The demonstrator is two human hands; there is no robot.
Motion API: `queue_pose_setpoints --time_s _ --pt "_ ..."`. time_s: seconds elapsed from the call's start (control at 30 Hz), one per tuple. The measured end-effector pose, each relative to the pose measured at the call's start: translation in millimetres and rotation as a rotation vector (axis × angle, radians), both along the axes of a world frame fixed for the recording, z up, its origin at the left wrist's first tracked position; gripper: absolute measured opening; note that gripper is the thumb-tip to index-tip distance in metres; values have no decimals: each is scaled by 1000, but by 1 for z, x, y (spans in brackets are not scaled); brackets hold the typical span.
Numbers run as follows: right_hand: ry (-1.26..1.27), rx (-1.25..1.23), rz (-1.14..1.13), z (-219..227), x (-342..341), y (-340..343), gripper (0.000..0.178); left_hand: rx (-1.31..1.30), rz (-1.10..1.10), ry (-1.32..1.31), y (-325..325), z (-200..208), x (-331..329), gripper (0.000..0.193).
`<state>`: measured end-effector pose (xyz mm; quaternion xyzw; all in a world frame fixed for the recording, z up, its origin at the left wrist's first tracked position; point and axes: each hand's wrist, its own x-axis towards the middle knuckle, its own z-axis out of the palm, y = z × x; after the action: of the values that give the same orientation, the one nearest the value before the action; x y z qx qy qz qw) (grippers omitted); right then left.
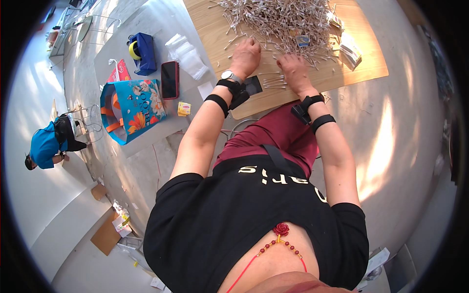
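Observation:
A big heap of loose cotton swabs [281, 22] covers the far part of the wooden table [369, 66]. My left hand [245, 57] rests at the heap's near left edge, its fingers curled in; whatever they hold, if anything, is hidden. Just to the right, my right hand [295, 71] is at the heap's near edge with fingers bent down and closed, and their tips are too small to read. Between the two wrists lies a small row of swabs [274, 80], roughly side by side. A dark flat piece [253, 85] lies beside my left wrist.
Clear plastic packs [350, 51] stand right of the heap. On the grey table at left are a blue tape dispenser [142, 54], plastic bags [186, 56], a phone [170, 79], a blue floral bag [134, 110] and a small yellow box [184, 108]. A person in blue [46, 144] bends far left.

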<state>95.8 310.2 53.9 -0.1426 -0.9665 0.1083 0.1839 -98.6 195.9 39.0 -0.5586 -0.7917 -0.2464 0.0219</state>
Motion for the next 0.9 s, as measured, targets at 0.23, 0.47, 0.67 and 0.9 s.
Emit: queue_pose_setpoints --time_s 0.23,0.47,0.67,0.9 --pt "-1 -49 73 -12 5 -12 7 43 67 -223 -31 25 16 6" --pt "33 -104 12 -5 7 -11 6 -17 -21 -200 -47 8 47 6" --pt "101 21 -53 3 -40 3 8 13 -38 -244 -46 16 42 5" --pt "-80 278 -23 -10 -67 5 12 144 79 -141 -10 24 -10 7"
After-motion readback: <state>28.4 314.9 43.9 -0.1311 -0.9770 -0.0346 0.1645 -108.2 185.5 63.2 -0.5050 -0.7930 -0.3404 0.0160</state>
